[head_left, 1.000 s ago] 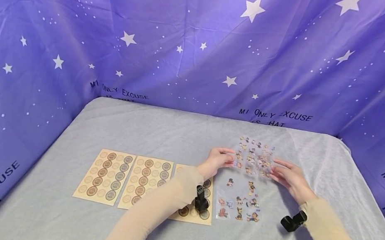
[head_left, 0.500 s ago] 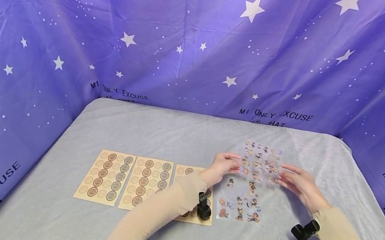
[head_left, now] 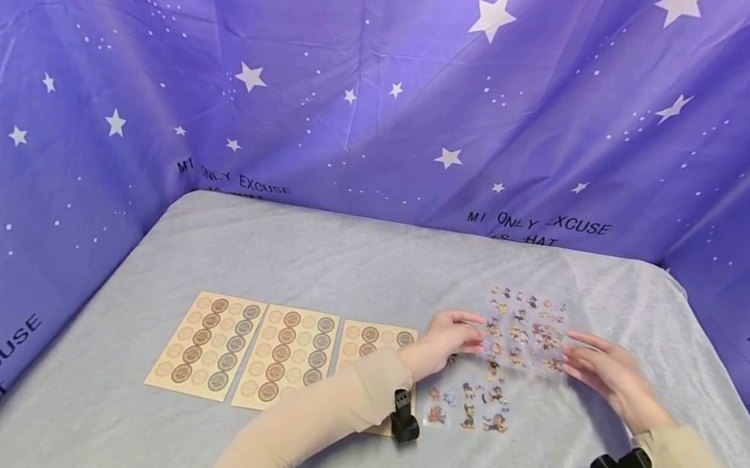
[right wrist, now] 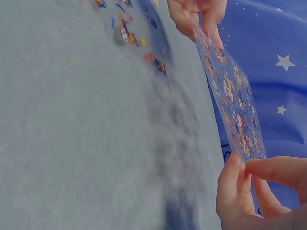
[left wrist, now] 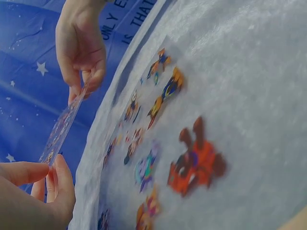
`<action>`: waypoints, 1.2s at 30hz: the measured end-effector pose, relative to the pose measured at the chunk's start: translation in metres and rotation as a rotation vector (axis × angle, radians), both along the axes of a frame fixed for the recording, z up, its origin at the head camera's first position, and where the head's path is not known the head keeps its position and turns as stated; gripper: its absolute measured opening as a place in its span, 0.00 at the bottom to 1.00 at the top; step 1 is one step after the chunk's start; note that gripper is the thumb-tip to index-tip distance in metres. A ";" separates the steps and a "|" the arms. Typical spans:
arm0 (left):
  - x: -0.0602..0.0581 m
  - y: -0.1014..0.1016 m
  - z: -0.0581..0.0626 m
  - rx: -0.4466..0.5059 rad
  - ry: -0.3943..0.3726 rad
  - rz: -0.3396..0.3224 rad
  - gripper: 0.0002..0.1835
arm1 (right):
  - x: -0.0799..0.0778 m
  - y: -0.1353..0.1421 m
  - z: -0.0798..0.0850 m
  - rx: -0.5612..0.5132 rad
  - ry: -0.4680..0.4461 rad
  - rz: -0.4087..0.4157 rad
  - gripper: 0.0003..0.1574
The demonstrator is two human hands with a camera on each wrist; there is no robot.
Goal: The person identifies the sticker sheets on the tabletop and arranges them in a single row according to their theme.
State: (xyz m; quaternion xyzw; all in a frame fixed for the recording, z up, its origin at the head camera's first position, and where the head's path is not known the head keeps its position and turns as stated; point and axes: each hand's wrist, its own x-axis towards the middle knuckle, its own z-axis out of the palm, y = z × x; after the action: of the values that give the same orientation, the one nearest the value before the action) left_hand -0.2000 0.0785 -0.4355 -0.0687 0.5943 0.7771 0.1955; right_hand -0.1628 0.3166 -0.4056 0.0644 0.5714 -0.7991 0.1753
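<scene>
A clear sticker sheet [head_left: 525, 331] printed with small cartoon dogs is held up off the table between both hands. My left hand [head_left: 450, 340] pinches its left edge between thumb and fingers. At the opposite edge, my right hand [head_left: 610, 374] pinches the sheet the same way; the right wrist view shows this sticker sheet [right wrist: 235, 100] tilted and apart from the cloth. Below it on the table lies a second clear sticker sheet [head_left: 469, 404] with cartoon dogs, its upper part overlapped by the left hand and the raised sheet. The left wrist view shows its stickers [left wrist: 194, 167] close up.
Three cream sheets of round labels lie in a row: one at left [head_left: 202, 346], one in the middle [head_left: 285, 359], one [head_left: 358, 338] partly under the left forearm. Grey cloth [head_left: 312, 257] covers the table. Purple star-patterned curtains [head_left: 373, 62] stand behind and at both sides.
Both hands have moved right and slightly toward the person, carrying the raised sticker sheet with them. The sheets lying on the table have stayed put.
</scene>
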 end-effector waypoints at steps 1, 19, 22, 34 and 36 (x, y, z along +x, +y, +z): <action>0.001 0.001 0.000 0.007 -0.002 -0.004 0.13 | 0.001 0.002 0.000 0.001 0.003 0.003 0.19; 0.027 0.025 0.000 -0.002 -0.027 -0.007 0.13 | 0.014 0.030 -0.006 -0.030 0.071 0.100 0.21; 0.031 0.028 -0.001 -0.004 -0.030 -0.010 0.13 | 0.015 0.035 -0.009 -0.044 0.089 0.128 0.22; 0.043 0.040 -0.004 0.035 -0.027 -0.025 0.13 | 0.022 0.051 -0.011 -0.004 0.075 0.182 0.23; 0.046 0.042 -0.004 0.033 -0.023 -0.028 0.13 | 0.023 0.054 -0.013 -0.012 0.077 0.200 0.23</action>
State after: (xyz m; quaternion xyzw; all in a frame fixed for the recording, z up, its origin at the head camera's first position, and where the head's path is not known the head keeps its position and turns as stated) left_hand -0.1543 0.1205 -0.4397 -0.0660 0.5799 0.7833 0.2143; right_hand -0.1401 0.3705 -0.4184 -0.0247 0.5763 -0.7831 0.2326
